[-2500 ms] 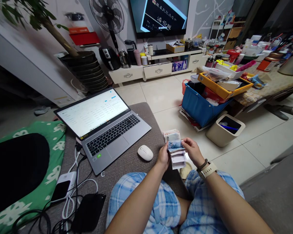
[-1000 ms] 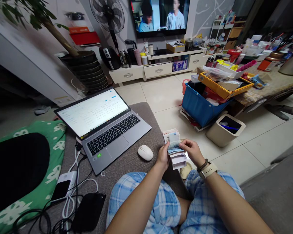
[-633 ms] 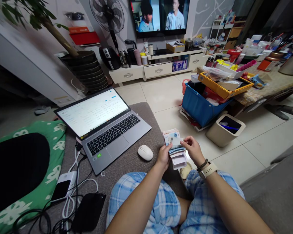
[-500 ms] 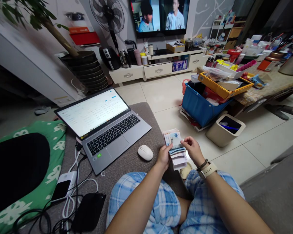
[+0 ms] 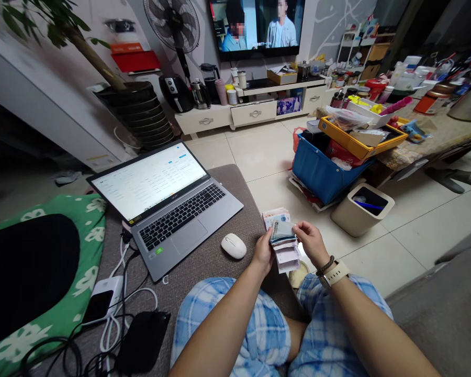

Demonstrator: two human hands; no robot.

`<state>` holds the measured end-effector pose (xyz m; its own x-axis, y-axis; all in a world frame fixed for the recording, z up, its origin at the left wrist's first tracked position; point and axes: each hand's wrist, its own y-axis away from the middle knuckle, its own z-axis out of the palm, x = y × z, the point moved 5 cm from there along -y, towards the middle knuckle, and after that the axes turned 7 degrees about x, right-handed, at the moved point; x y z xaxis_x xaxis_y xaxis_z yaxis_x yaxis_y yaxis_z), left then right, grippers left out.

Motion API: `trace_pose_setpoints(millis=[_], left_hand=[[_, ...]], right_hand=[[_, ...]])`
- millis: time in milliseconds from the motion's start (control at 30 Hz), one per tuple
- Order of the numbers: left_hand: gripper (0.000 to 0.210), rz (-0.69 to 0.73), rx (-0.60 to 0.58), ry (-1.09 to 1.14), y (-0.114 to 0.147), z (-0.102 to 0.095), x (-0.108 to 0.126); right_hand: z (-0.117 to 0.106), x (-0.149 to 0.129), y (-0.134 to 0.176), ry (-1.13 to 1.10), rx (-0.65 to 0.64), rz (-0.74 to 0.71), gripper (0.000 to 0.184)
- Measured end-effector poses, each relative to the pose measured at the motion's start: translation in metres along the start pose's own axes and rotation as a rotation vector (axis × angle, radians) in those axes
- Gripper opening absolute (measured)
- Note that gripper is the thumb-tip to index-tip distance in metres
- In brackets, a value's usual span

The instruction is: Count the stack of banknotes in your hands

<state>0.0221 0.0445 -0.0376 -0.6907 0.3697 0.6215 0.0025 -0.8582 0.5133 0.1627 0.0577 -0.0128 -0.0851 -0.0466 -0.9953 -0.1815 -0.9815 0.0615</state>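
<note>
Knees in blue plaid fill the near edge at 6 o'clock, and both forearms reach forward from there. Just past the knees, a little right of centre, the left hand (image 5: 264, 252) grips a stack of banknotes (image 5: 282, 240), its fingers wrapped around the stack's left edge. The right hand (image 5: 313, 242), with a watch (image 5: 335, 274) and a bead bracelet on its wrist, meets the stack from 3 o'clock; its fingers pinch the top note, which is bent up off the rest. At 9 o'clock from the notes a white mouse (image 5: 233, 246) lies on the grey cushion (image 5: 204, 262), well clear of the hands. Farther toward 10 o'clock an open laptop (image 5: 167, 201) sits with its screen lit. At 2 o'clock on the tiled floor stands a beige bin (image 5: 361, 208), a blue crate (image 5: 322, 170) behind it. At 12 o'clock, far off, a television (image 5: 257, 26) hangs above a white cabinet.
</note>
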Motion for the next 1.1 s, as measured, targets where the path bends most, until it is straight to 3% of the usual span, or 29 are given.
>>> trace_pose_setpoints(millis=[667, 1100], left_hand=[[0.037, -0.060, -0.037, 0.042, -0.005, -0.001, -0.004], [0.026, -0.014, 0.016, -0.027, 0.000, 0.000, 0.001]], right_hand=[[0.004, -0.006, 0.003, -0.032, -0.092, -0.036, 0.032], [0.001, 0.007, -0.001, -0.062, -0.040, 0.019, 0.035]])
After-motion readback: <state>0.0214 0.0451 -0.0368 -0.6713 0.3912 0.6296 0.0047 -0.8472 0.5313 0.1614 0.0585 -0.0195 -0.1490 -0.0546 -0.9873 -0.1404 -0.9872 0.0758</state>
